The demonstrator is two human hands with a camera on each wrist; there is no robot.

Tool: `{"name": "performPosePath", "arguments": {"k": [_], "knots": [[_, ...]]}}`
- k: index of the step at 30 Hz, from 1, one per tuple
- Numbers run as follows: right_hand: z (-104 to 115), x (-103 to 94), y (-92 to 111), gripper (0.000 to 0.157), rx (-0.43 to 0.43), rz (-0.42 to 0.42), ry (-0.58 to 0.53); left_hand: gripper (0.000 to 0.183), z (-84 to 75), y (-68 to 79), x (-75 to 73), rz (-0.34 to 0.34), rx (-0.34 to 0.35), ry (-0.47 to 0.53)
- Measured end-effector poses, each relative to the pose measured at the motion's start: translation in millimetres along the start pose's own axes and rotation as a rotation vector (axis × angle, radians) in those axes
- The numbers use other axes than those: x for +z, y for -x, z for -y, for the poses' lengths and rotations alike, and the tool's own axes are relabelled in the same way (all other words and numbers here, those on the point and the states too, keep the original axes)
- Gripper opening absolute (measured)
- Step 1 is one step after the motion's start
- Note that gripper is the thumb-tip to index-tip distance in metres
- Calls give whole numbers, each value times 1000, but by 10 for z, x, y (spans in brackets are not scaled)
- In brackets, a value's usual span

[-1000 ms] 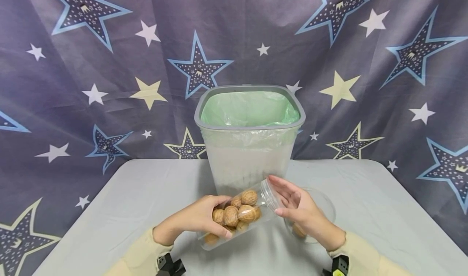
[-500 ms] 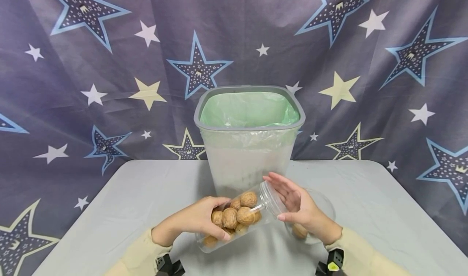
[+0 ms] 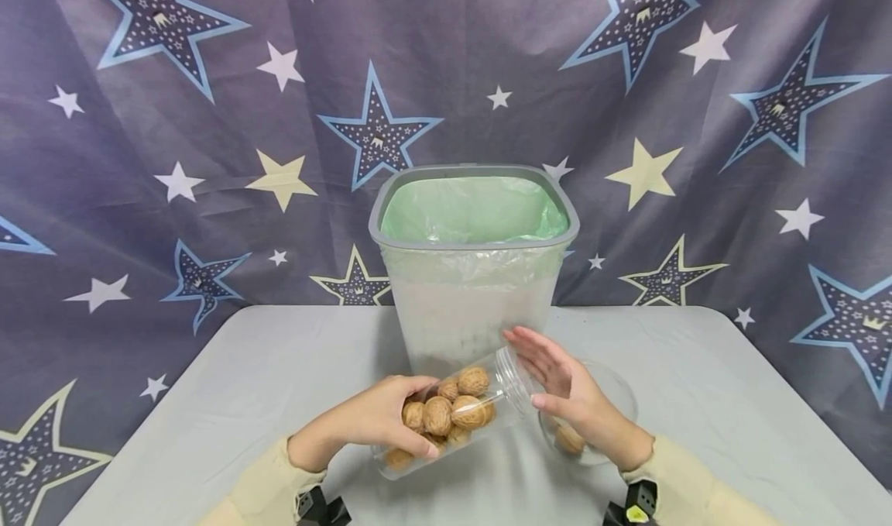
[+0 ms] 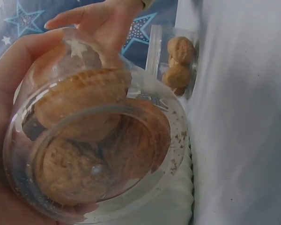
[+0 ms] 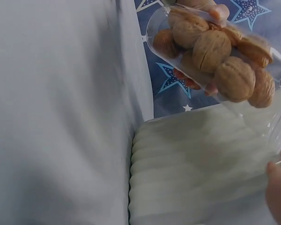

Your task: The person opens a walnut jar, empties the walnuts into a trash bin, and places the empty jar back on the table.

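My left hand (image 3: pixel 372 417) grips a clear plastic jar (image 3: pixel 513 377) round its side, thumb on the near face. Several walnuts (image 3: pixel 437 415) fill the jar, which is tilted with its ringed mouth end toward the upper right. Beside that end is my right hand (image 3: pixel 567 394), fingers extended and thumb apart, holding nothing. The left wrist view looks at the jar's round base (image 4: pixel 178 145) with walnuts pressed near it. Only part of my right hand (image 5: pixel 278 192) shows at the edge of the right wrist view.
A second clear container (image 3: pixel 620 390) with walnuts (image 3: pixel 570 438) stands on the grey-covered table (image 3: pixel 279 371), partly hidden behind my right hand. Behind the jar rises a pale bin (image 3: pixel 474 309) with a grey rim and green liner. A star-patterned curtain (image 3: pixel 446 46) hangs at the back.
My right hand's fingers have drawn slightly apart from the jar's mouth end. The jar has shifted a little left and down in my left hand's grip.
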State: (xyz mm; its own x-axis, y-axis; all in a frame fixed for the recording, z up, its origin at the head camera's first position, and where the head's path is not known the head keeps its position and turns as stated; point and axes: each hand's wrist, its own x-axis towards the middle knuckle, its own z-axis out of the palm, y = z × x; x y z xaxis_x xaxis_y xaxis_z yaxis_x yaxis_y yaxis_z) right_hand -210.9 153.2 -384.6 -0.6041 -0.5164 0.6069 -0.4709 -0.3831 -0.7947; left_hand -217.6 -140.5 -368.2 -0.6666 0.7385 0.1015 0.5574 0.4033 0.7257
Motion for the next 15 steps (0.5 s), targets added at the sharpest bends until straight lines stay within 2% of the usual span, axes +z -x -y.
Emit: {"name": "performPosePath", "arguments": {"k": [5,10,15], "knots": [[60,80,35,62,119,-126,136,48,3,13,-2,-19,-10,-16],[146,183,36,50,304,-288,275,53,14,20,-6,-44,-21,-43],[195,258,29,51,491,-365,303,54,22,23,3,-50,-38,-59]]}}
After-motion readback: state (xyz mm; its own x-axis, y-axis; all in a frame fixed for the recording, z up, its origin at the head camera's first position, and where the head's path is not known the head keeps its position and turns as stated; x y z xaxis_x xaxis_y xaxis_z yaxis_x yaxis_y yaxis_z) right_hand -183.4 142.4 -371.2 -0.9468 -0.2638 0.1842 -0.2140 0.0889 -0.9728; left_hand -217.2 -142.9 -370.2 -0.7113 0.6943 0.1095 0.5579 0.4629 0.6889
